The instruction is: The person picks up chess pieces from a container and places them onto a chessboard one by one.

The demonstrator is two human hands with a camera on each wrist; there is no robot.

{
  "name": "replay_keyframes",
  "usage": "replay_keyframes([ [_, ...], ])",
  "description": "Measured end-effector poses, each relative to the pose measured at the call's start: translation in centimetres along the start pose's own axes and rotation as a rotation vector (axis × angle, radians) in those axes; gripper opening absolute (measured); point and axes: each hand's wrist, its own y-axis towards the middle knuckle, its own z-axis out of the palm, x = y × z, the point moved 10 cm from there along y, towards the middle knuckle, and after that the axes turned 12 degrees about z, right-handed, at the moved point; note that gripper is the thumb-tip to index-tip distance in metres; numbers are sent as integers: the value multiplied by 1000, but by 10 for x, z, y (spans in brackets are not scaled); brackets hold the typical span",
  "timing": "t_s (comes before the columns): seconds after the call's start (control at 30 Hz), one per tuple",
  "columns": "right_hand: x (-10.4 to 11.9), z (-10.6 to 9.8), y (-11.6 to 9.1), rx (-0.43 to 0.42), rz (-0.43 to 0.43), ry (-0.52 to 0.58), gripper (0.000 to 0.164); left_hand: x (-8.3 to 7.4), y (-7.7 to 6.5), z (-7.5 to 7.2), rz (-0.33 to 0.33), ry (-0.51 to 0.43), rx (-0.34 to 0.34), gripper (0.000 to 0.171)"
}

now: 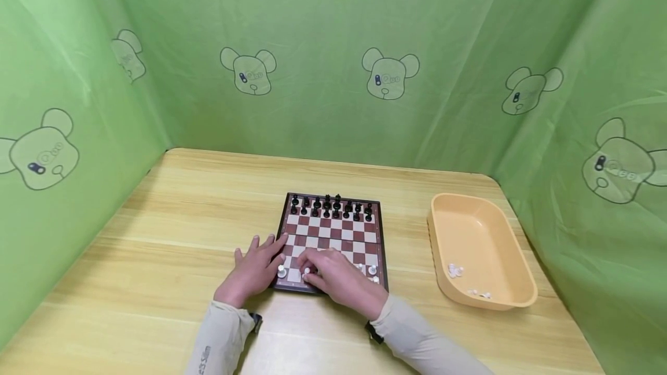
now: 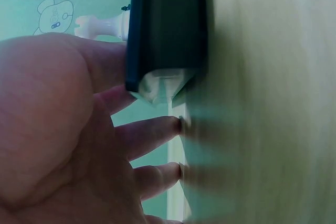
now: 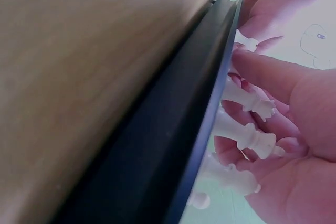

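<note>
White chess piece sits in the grip of the right hand: thumb and forefinger look pinched on it at the near row of the chessboard. Whether its base touches the square I cannot tell. Just left of the grip stands a white rook, and past it the left hand rests at the board's left edge with fingers spread, pinching nothing. Under the right palm stand tall white pieces; right of the grip, near the board's corner, is another white piece. Beyond the grip, across bare squares, black pieces fill the two far rows. Well to the right lies an orange tray with small loose white pieces. I judge the step to be setting the white back row; next calls for centring this piece, then releasing without tipping its neighbours.
</note>
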Motion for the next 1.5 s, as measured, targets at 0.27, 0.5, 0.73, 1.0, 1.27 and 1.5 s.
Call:
replay_keyframes([
  [0.27,1,3,3,33,9,-17,23,1,0,0,2,-5,2,51],
  [0.5,-4,-10,-7,28,91,-3,39,1,1,0,-6,-23,4,52],
  [0.73,-12,-54,-28,-95,63,-4,33,1,2,1,-16,-32,-3,52],
  [1.0,-51,-96,-54,-218,153,-8,24,2,3,0,-17,-36,-5,52],
  [1.27,-96,-132,-85,-293,298,-38,19,2,4,2,-19,-34,0,52],
  [1.5,-128,-179,-119,-449,345,-94,16,2,2,2,-21,-36,0,52],
])
